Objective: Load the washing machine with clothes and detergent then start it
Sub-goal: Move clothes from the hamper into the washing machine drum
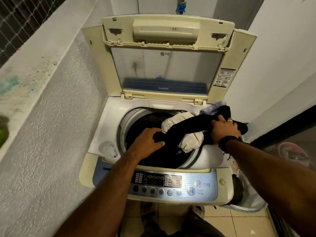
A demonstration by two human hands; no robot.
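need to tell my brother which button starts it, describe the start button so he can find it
On the cream top-loading washing machine, look at its blue-and-silver control panel along the front edge. The round start/pause button sits at the right, below the round power button, and alone bears a play-pause symbol.

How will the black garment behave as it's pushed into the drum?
Probably floppy: the black garment sags between the left hand and right hand. Likely light, since it hangs from a loose grip. It may snag or drag the white cloth lying against it over the drum rim.
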